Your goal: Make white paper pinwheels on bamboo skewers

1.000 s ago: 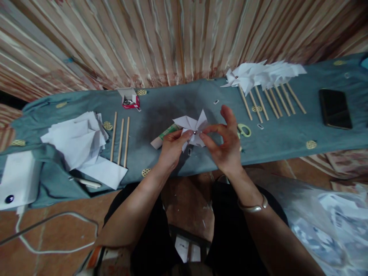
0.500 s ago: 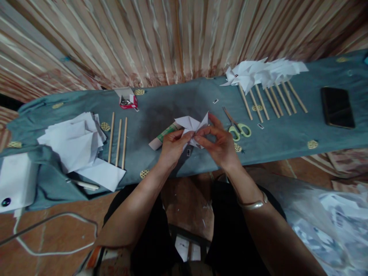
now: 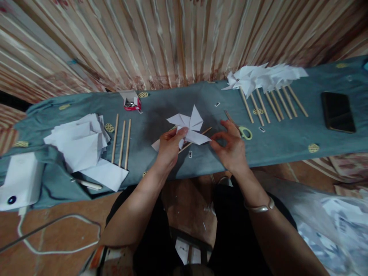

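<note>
A white paper pinwheel (image 3: 195, 122) with folded blades is held over the middle of the cloth. My left hand (image 3: 170, 147) pinches it near its centre, thumb on top. My right hand (image 3: 230, 147) has its thumb and forefinger together at the tip of the right-hand blade, the other fingers loosely curled. Beneath the pinwheel lies a thin wooden stick (image 3: 185, 147), partly covered. Green-handled scissors (image 3: 245, 133) lie beside my right hand, which hides part of them. A rolled tube (image 3: 155, 145) is mostly hidden behind my left hand.
Several pinwheels on sticks (image 3: 260, 79) lie at the back right, near a black phone (image 3: 338, 112). Leftward are loose wooden sticks (image 3: 122, 142), a stack of white paper (image 3: 77, 143), an open red box (image 3: 132, 103) of small metal pieces, a pen (image 3: 89, 184) and a white device (image 3: 21, 180).
My right hand has moved from the pinwheel's centre out to a blade tip on the right. The blades now spread open, and the stick beneath has come into view.
</note>
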The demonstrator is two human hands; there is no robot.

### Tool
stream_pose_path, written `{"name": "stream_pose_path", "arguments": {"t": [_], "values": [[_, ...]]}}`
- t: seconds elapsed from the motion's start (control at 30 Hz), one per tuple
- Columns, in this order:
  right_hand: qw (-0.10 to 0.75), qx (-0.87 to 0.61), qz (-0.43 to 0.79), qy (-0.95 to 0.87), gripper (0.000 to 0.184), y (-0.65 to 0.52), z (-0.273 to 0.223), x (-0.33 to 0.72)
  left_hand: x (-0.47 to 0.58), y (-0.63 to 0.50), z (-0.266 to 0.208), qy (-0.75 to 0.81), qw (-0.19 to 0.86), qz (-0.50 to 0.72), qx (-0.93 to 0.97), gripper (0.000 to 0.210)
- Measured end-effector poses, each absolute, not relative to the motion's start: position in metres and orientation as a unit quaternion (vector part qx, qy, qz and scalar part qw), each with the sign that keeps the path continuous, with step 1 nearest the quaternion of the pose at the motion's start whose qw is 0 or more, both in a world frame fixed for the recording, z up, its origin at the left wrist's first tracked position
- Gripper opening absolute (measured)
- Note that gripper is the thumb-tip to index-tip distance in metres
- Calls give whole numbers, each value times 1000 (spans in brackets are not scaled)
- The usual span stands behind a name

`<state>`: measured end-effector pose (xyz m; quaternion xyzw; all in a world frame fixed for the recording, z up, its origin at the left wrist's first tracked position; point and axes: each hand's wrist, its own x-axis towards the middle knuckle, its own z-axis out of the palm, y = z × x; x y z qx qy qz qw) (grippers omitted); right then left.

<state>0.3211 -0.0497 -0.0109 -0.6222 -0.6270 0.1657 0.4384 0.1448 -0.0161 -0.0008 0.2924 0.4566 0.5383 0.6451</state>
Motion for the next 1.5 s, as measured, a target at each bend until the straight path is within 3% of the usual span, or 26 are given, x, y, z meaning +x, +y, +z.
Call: {"name": "stream_pose_path", "arguments": {"t": [0.23,0.5,0.67,0.97,1.5], "values": [[443,-596,107,-661,19,-62,6,313,145,-18,0,463,631,545,300,20],[423,-545,106,-716,17,-72,18,283,151,-26,3,439,644,542,314,9],[442,-552,121,-696,2,-69,11,284,155,-28,3,426,641,554,319,8],[458,-586,167,-647,10,-63,7,286,156,-33,3,430,641,536,341,14],[462,-607,168,-625,9,-60,7,287,159,-34,1,430,635,540,347,11]]}}
